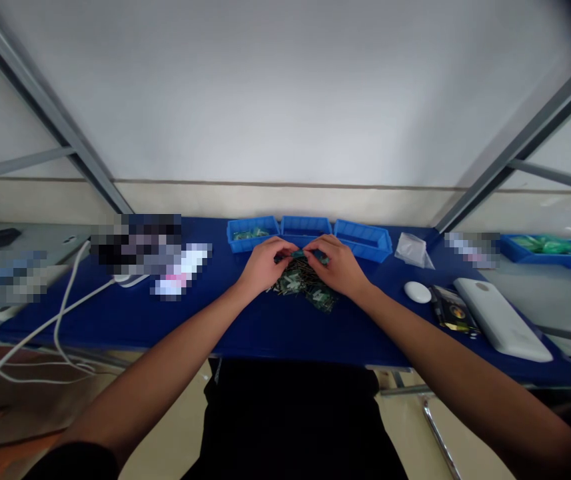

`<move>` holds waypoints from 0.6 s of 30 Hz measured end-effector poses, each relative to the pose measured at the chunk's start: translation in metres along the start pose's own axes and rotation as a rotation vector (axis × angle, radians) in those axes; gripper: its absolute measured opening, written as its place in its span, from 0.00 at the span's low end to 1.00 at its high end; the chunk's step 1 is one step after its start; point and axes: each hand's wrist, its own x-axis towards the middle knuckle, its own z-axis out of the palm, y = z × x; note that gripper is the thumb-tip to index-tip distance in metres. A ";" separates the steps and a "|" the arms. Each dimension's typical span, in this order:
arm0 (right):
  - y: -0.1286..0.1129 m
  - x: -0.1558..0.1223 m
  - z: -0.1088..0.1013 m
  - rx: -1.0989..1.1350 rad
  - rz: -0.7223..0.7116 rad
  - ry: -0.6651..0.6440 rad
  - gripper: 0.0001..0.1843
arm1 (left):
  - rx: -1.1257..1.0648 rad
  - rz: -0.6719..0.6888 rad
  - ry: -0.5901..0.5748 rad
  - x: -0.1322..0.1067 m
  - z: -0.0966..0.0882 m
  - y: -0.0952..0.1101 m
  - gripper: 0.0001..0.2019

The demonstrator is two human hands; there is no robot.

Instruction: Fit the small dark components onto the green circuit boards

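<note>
My left hand (264, 265) and my right hand (339, 267) meet over the middle of the blue table (245, 323). Both pinch the ends of a small green circuit board (301, 254), fingers curled round it. Just below them lies a heap of several small green boards with pins (305, 287). Beyond the hands stand three blue bins: the left bin (252, 233) holds green parts, the middle bin (306, 225) and the right bin (363, 239) show no contents from here.
A clear plastic bag (412, 249) lies right of the bins. Further right lie a white round puck (417, 291), a dark packet (452, 309) and a white oblong device (501, 318). White cables (60, 313) trail off the left edge. Another blue tray (545, 248) sits far right.
</note>
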 end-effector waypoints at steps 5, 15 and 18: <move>-0.001 -0.001 0.003 0.078 0.013 -0.031 0.07 | -0.136 0.037 0.044 -0.001 0.001 0.007 0.10; 0.001 -0.003 0.006 0.170 0.120 -0.062 0.04 | -0.341 -0.020 0.030 -0.002 0.004 0.002 0.10; 0.000 -0.003 0.006 0.166 0.108 -0.037 0.04 | -0.327 -0.031 0.041 -0.002 0.005 0.000 0.10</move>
